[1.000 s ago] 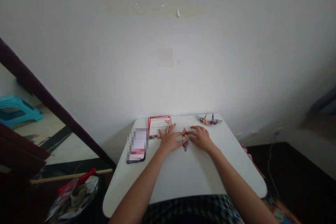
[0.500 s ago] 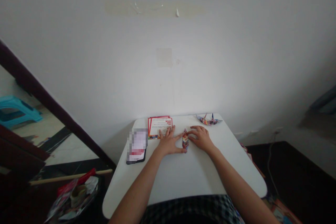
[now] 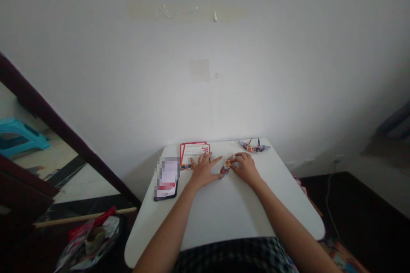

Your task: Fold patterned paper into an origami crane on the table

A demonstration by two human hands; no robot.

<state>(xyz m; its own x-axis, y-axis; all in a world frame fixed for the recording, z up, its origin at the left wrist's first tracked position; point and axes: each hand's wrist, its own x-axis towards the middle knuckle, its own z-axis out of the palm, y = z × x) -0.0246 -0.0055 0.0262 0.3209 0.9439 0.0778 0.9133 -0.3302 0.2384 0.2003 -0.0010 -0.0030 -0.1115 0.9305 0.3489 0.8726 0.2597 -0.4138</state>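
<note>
Right hand pinches the folded paper lying at its nine o'clock, while the left hand, spread wide, has its thumb at the paper's seven o'clock tip, maybe to steady it.

A slim, multicoloured folded paper slants between the fingers.

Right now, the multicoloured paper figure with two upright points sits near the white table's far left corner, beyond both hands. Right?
No: the head view shows the multicoloured paper figure near the far right corner of the white table, beyond the left hand and right hand.
</note>
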